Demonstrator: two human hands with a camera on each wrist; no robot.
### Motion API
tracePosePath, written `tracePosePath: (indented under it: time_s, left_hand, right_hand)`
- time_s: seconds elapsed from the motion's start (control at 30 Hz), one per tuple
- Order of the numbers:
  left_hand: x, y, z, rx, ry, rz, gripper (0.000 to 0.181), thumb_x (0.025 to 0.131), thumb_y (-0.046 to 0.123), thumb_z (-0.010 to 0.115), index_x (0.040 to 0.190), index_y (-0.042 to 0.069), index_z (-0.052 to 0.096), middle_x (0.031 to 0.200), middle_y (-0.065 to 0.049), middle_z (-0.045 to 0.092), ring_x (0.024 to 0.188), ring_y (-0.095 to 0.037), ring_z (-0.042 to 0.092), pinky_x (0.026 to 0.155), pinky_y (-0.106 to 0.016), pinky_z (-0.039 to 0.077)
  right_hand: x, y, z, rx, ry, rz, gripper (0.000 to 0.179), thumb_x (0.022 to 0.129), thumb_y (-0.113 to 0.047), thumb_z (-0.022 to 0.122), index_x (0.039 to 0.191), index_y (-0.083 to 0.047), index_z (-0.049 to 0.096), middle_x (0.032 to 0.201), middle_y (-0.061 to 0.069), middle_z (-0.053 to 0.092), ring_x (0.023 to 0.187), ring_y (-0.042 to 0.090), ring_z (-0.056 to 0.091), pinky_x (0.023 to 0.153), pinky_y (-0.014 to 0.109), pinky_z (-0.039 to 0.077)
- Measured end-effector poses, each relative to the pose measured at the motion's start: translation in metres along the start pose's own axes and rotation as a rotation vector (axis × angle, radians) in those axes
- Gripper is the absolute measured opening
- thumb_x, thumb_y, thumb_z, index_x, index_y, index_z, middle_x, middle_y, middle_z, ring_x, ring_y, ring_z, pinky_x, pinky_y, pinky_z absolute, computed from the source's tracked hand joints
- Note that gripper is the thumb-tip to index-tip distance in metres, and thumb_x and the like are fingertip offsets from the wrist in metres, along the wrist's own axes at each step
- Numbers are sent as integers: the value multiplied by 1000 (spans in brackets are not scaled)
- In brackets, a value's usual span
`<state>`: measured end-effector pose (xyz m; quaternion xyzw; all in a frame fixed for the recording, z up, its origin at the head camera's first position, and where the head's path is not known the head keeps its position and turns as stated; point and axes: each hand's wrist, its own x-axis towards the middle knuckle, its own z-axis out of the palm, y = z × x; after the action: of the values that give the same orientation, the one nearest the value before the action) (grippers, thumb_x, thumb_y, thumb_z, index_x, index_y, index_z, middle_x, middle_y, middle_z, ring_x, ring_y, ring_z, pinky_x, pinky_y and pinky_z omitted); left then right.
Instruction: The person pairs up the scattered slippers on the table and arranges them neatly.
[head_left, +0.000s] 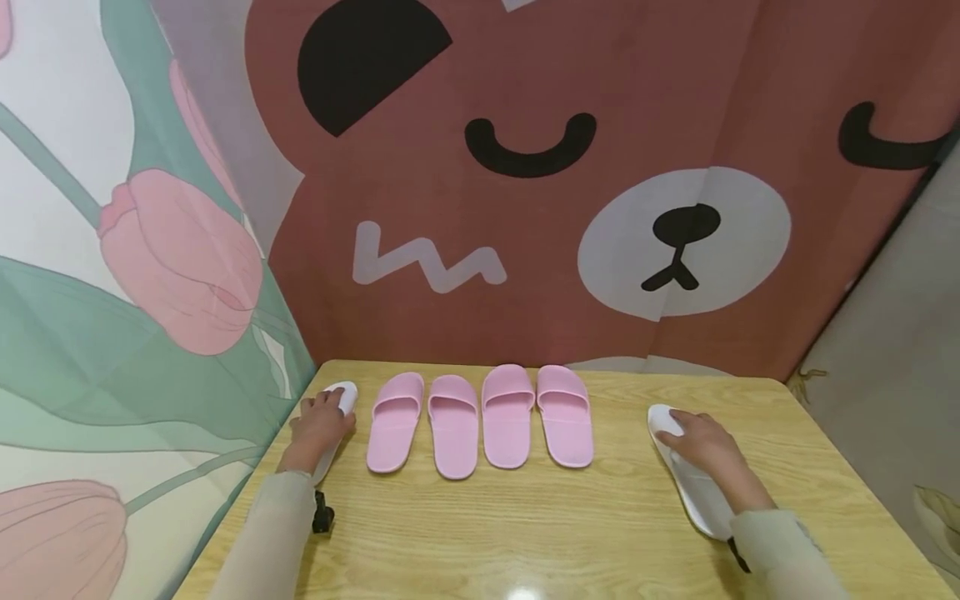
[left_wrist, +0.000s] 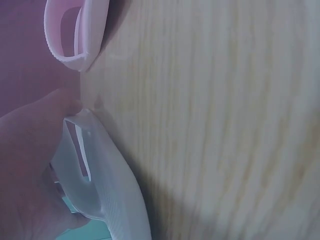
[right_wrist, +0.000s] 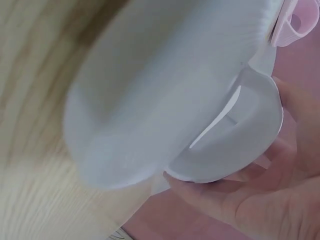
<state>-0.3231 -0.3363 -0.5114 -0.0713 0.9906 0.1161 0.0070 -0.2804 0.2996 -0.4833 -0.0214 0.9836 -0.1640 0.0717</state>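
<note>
At the table's left side my left hand [head_left: 321, 429] grips a white slipper [head_left: 348, 395] by its strap end, covering much of it. The left wrist view shows thumb and fingers around the strap of that white slipper [left_wrist: 120, 185], close over the wood. On the right, my right hand [head_left: 708, 450] holds another white slipper [head_left: 705, 504] by its strap, toe pointing away from me. In the right wrist view, this white slipper [right_wrist: 165, 100] appears tilted, the fingers [right_wrist: 205, 197] pinching the strap's edge. Whether either sole touches the table is unclear.
Several pink slippers, among them one at the left [head_left: 395, 429] and one at the right [head_left: 566, 421], stand in a row near the back edge of the wooden table [head_left: 525, 533]. Behind rises a bear-print curtain [head_left: 540, 217]; a tulip-print curtain [head_left: 180, 258] hangs left.
</note>
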Motion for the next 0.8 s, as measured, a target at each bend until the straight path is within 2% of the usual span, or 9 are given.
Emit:
tracePosePath:
  time_s: [0.27,0.57,0.8]
  left_hand:
    - [-3,-5,-3,-25,3,2,65,92,39,47,145,9,24,144,-25,25,125,-50,20,84,-73,29]
    - [1,-4,0,-75,-8,-13,68,90,37,49,145,7,23,143,-25,22,124,-51,18,84,-73,27]
    - [3,1,-3,-72,-21,-8,67,90,34,49,145,5,23,143,-27,21,124,-52,18,85,-75,26]
  right_hand:
    - [-2,-10,-3,23,2,8,72,90,-46,53,141,2,35,136,36,34,123,54,30,92,65,32]
    - [1,-8,0,28,8,58,68,91,-42,54,141,0,35,131,37,37,116,54,37,90,62,36]
    - [1,-4,4,41,-2,70,67,92,-42,52,141,1,35,129,37,36,115,55,39,95,67,26]
